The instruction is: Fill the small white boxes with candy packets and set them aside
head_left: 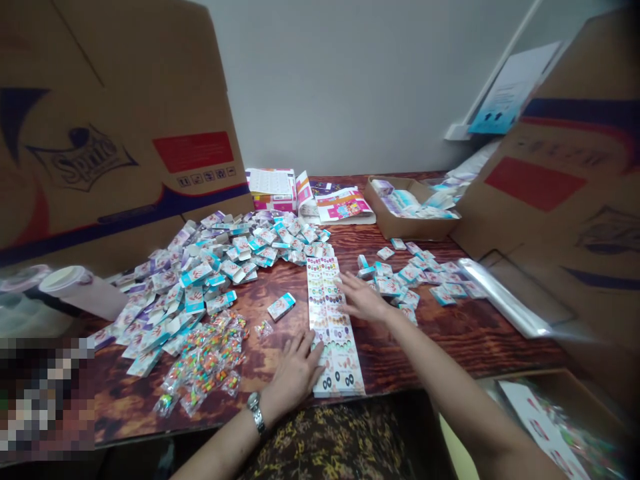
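Cardboard panels (110, 113) flank the wood-grain counter (480, 340), where small teal-and-white boxes (200, 267) lie heaped left of a long printed sheet (330, 327). Both hands are open, gripping nothing: my right hand (363, 298) touches the sheet's upper edge with spread fingers, my left hand (295, 373) lies against its lower edge. Bagged trinkets (205, 360) lie near my left wrist.
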Action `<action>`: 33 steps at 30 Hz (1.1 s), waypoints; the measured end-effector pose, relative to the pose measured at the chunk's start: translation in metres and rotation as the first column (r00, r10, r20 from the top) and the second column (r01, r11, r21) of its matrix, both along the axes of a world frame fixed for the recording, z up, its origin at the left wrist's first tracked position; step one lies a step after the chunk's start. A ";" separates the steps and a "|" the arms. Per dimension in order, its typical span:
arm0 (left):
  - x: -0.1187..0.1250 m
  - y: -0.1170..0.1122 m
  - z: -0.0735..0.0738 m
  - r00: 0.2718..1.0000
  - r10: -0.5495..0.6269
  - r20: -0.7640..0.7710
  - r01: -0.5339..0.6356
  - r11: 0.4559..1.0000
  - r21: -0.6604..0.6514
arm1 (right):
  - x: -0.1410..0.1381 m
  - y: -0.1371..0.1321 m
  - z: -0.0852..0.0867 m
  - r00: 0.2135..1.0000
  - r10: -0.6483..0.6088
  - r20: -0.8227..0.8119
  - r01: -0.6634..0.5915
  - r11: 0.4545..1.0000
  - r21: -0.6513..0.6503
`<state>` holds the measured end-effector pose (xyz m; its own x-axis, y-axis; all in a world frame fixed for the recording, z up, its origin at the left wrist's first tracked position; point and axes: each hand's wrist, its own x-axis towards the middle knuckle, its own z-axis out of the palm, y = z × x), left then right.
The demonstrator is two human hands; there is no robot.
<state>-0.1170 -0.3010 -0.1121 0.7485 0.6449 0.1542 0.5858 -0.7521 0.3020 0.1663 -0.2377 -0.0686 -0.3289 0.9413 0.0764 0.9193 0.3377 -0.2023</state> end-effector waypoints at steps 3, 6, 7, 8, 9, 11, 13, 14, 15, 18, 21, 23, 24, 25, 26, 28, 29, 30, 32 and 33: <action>-0.002 0.001 0.001 1.000 -0.005 -0.026 0.005 1.000 0.007 | -0.014 0.005 -0.015 0.994 0.106 0.002 -0.105 0.981 -0.166; -0.005 0.001 0.000 1.000 -0.004 -0.021 0.004 1.000 -0.007 | -0.010 0.006 -0.026 0.993 0.114 -0.042 -0.119 0.983 -0.143; -0.005 0.001 0.000 1.000 -0.004 -0.013 0.004 1.000 -0.017 | -0.009 0.005 -0.028 0.993 0.108 -0.056 -0.114 0.987 -0.111; -0.005 0.001 0.000 1.000 -0.004 -0.002 0.004 1.000 -0.030 | -0.009 0.003 -0.029 0.993 0.098 -0.069 -0.104 0.992 -0.078; -0.005 0.002 0.000 1.000 -0.007 0.012 0.007 0.999 -0.048 | -0.010 0.001 -0.028 0.992 0.090 -0.086 -0.095 0.994 -0.050; -0.005 0.006 0.005 0.997 -0.011 0.076 0.018 0.996 -0.092 | -0.016 -0.006 -0.021 0.987 0.088 -0.138 -0.091 0.996 -0.021; -0.005 0.013 0.015 0.982 0.003 0.186 0.023 0.990 -0.140 | -0.027 -0.015 -0.003 0.966 0.110 -0.234 -0.118 0.993 -0.020; -0.005 0.018 0.022 0.967 0.022 0.252 0.019 0.987 -0.161 | -0.034 -0.019 0.009 0.947 0.124 -0.297 -0.135 0.991 -0.017; -0.005 0.022 0.029 0.949 0.045 0.312 0.012 0.983 -0.181 | -0.041 -0.023 0.022 0.920 0.143 -0.365 -0.159 0.987 -0.014; -0.004 0.036 0.045 0.879 0.118 0.462 0.003 0.967 -0.253 | -0.060 -0.033 0.065 0.834 0.218 -0.507 -0.231 0.972 0.037; -0.001 0.040 0.049 0.804 0.224 0.551 0.060 0.891 -0.450 | -0.076 -0.040 0.090 0.805 0.270 -0.529 -0.215 0.963 0.165; -0.001 0.039 0.049 0.719 0.382 0.581 0.086 0.780 -0.620 | -0.087 -0.048 0.091 0.809 0.314 -0.496 -0.213 0.945 0.250; -0.001 0.038 0.049 0.657 0.478 0.583 0.110 0.704 -0.701 | -0.093 -0.053 0.088 0.817 0.347 -0.460 -0.238 0.930 0.278; -0.001 0.036 0.049 0.585 0.571 0.576 0.154 0.619 -0.770 | -0.098 -0.059 0.084 0.824 0.387 -0.413 -0.283 0.914 0.291; -0.002 0.035 0.051 0.515 0.650 0.559 0.221 0.529 -0.819 | -0.104 -0.065 0.078 0.831 0.427 -0.357 -0.339 0.897 0.284; -0.005 0.032 0.056 0.425 0.755 0.500 0.370 0.359 -0.857 | -0.114 -0.076 0.065 0.837 0.476 -0.270 -0.425 0.876 0.227; -0.007 0.031 0.059 0.404 0.785 0.470 0.423 0.296 -0.857 | -0.118 -0.079 0.060 0.843 0.470 -0.263 -0.433 0.882 0.188; -0.008 0.030 0.062 0.397 0.801 0.448 0.456 0.251 -0.854 | -0.121 -0.080 0.056 0.847 0.451 -0.282 -0.424 0.893 0.155; -0.011 0.028 0.068 0.399 0.808 0.433 0.489 0.212 -0.846 | -0.124 -0.078 0.052 0.849 0.377 -0.370 -0.364 0.925 0.107; -0.013 0.027 0.070 0.401 0.805 0.437 0.498 0.209 -0.842 | -0.124 -0.075 0.052 0.844 0.336 -0.418 -0.329 0.940 0.093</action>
<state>-0.1297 -0.2738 -0.0419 0.5028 0.8229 -0.2647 -0.3713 0.4822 0.7935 0.0422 -0.3124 -0.0169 -0.5545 0.7785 0.2939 0.5792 0.6147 -0.5354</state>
